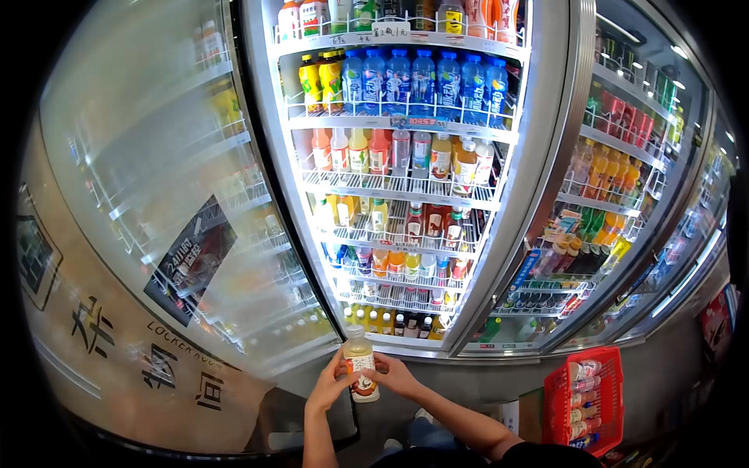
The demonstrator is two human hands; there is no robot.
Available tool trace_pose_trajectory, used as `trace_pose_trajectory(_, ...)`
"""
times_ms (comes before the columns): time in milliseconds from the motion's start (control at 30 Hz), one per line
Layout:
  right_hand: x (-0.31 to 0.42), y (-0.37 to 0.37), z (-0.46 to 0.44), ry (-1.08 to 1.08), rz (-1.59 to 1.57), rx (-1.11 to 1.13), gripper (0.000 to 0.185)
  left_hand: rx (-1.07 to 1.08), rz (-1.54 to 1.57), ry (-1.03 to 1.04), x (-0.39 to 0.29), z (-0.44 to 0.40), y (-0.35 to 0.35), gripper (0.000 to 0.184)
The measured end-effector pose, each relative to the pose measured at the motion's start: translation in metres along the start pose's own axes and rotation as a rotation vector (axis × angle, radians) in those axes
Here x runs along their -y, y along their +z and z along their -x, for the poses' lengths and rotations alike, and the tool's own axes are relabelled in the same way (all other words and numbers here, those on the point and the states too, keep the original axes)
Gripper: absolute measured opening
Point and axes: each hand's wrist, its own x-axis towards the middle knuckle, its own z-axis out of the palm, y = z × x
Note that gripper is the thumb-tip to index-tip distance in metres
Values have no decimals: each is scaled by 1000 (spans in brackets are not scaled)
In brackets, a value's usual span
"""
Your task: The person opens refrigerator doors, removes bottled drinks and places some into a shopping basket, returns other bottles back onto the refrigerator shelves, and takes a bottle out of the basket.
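A clear plastic drink bottle point(357, 346) with a white cap, pale contents and a white, red and brown label is held upright between both hands. My left hand point(334, 381) wraps its left side, thumb across the label. From the right, my right hand point(396, 377) closes on the same bottle, its fingers against the label's edge. Behind the bottle stands the lit drinks fridge point(390, 187), its shelves filled with bottles. The fridge's glass door point(179, 234) is swung open to the left, misted over.
On the floor at lower right sits a red basket point(552, 398) with several bottles lying in it. Beside it is a cardboard box point(531, 413). More glass-door fridges point(616, 171) with drinks line the right side. A door sign point(191, 261) hangs on the misted glass.
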Motion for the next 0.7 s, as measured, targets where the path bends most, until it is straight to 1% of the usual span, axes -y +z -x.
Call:
trace_pose_trajectory(67, 6, -14, -9, 70, 22, 4, 61, 21, 45, -18, 2, -18, 2, 81)
trace_pose_trajectory(100, 16, -21, -12, 60, 19, -16, 59, 23, 39, -30, -3, -28, 5, 82)
trace_pose_trajectory(133, 24, -30, -16, 26, -19, -23, 56, 30, 37, 1, -15, -38, 13, 83)
trace_pose_trajectory(200, 33, -51, -26, -15, 20, -59, 55, 79, 41, 24, -35, -61, 27, 83)
trace_pose_trajectory(233, 37, -63, -32, -47, 82, -52, 58, 97, 22, 20, -40, -68, 27, 83)
trace_pose_trajectory(267, 38, -68, -35, -55, 72, -75, 58, 103, 4, 28, -45, -77, 27, 83)
trace_pose_trajectory(333, 43, -96, -39, -89, -44, -52, 62, 132, 23, 69, -49, -108, 48, 82)
trace_pose_trajectory(367, 34, -109, -43, -103, -55, -41, 66, 167, 34, 97, -54, -118, 56, 82)
trace_pose_trajectory(400, 51, -114, -35, -96, -144, -59, 66, 176, 52, 76, -57, -126, 63, 82)
trace_pose_trajectory(467, 42, -132, -39, -106, -143, -80, 65, 206, 11, 63, -64, -136, 75, 82)
trace_pose_trajectory(600, 47, -152, -44, -131, -237, -151, 66, 161, 5, 69, -58, -157, 94, 83)
trace_pose_trajectory(667, 36, -162, -52, -146, -207, -177, 69, 129, 89, 67, -51, -163, 102, 83)
trace_pose_trajectory(700, 41, -164, -55, -135, -225, -169, 70, 94, 79, 64, -51, -165, 102, 84)
